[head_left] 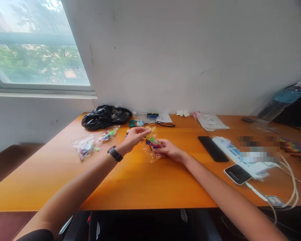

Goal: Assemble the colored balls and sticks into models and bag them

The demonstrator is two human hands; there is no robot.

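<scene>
Over the middle of the table, my right hand (165, 149) is closed around a clear plastic bag (154, 155) of small coloured pieces, with green, blue and red showing. My left hand (136, 135), a black band on its wrist, pinches at the top of this bag, where a thin yellow piece (150, 130) shows by the fingertips. Whether that piece is inside or outside the bag I cannot tell. To the left lie two similar clear bags of coloured pieces, a nearer bag (86, 147) and a farther bag (109, 134).
A black plastic bag (106, 117) lies at the back left, beside a green circuit board (132, 123) and papers (164, 117). On the right are a black phone (212, 149), a white power strip (230, 150), a white-edged device (237, 174), cables and a tilted water bottle (278, 103).
</scene>
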